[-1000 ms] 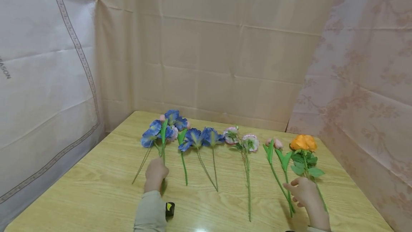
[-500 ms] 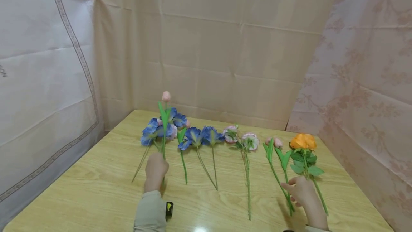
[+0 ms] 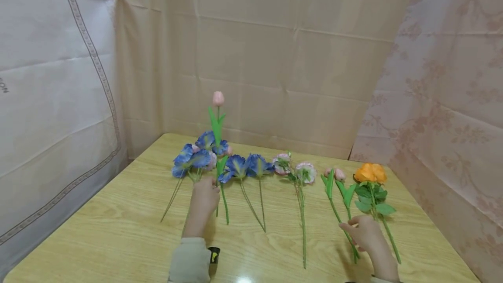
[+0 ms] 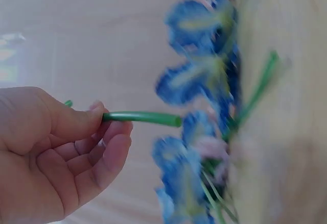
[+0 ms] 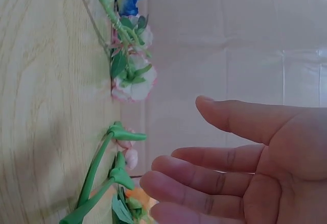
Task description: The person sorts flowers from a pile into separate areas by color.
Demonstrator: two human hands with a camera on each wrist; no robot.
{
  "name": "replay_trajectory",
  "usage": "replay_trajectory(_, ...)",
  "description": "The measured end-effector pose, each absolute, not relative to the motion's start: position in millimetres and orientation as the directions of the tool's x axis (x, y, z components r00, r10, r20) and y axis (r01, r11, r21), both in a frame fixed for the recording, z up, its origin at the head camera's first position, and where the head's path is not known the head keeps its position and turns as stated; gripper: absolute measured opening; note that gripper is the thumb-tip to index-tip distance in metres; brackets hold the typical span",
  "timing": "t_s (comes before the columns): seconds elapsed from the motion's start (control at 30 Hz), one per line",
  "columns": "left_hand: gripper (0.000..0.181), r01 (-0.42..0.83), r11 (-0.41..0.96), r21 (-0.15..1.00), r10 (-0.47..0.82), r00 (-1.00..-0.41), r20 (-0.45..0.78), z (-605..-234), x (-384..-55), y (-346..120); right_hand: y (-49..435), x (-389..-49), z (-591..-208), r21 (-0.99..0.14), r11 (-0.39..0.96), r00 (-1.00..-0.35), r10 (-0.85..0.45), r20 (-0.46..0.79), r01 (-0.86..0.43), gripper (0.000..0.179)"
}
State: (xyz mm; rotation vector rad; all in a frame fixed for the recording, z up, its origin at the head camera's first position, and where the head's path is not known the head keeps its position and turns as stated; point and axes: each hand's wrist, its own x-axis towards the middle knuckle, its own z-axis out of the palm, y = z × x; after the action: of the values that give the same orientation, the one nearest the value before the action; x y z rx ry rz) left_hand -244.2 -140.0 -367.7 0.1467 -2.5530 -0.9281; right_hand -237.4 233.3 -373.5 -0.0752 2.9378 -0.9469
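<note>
My left hand (image 3: 203, 200) pinches the green stem of a pink tulip (image 3: 218, 99), raised above the blue irises (image 3: 190, 160) on the left. In the left wrist view, thumb and fingertips grip the stem (image 4: 143, 118) near its cut end. Under and beside this hand lie a pale pink flower (image 3: 211, 160) and another green-leaved tulip (image 3: 222, 167). My right hand (image 3: 367, 232) hovers over the stems of two pink tulips (image 3: 347, 194) at the right, fingers extended and holding nothing in the right wrist view.
Two more blue irises (image 3: 247, 168) and white-pink flowers (image 3: 305, 173) lie across the middle of the wooden table (image 3: 118, 230). An orange flower (image 3: 370, 173) with dark leaves lies at the right. Cloth sheets (image 3: 275, 56) hang close behind the table and along both sides.
My left hand has lifted the pink tulip from among the irises and carried it up and to the right. The right hand has stayed nearly in place.
</note>
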Motion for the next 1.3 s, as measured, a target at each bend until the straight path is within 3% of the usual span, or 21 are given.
replay_trajectory(0.17,0.013,0.188,0.738,0.648,-0.140,-0.897,0.420,-356.6,-237.0,-119.3,225.1,-234.4,-372.6,-0.582,0.808,-0.996,-0.087,0.036,-0.092,0.046)
replay_trajectory(0.37,0.014,0.333,0.673,0.660,-0.034,-0.878,0.477,-351.5,-230.4,-99.1,212.2,-232.3,-369.7,-0.658,0.743,-0.992,-0.103,0.069,-0.123,0.050)
replay_trajectory(0.6,0.010,0.453,0.595,0.664,0.062,-0.849,0.524,-351.0,-225.1,-75.6,185.9,-226.5,-365.3,-0.772,0.597,-0.976,-0.130,0.173,-0.217,0.034)
replay_trajectory(0.8,0.007,0.464,0.517,0.720,0.162,-0.878,0.449,-347.0,-218.2,-56.7,166.3,-220.0,-365.1,-0.865,0.395,-0.951,-0.107,0.290,-0.308,0.022)
replay_trajectory(1.1,0.013,0.463,0.463,0.756,0.269,-0.886,0.377,-350.0,-211.4,-36.6,142.2,-208.1,-369.1,-0.879,0.252,-0.883,-0.359,0.304,-0.405,0.028)
replay_trajectory(1.3,0.014,0.485,0.478,0.733,0.299,-0.874,0.383,-353.0,-209.1,-28.5,133.6,-205.1,-375.5,-0.877,0.187,-0.848,-0.405,0.342,-0.443,0.025)
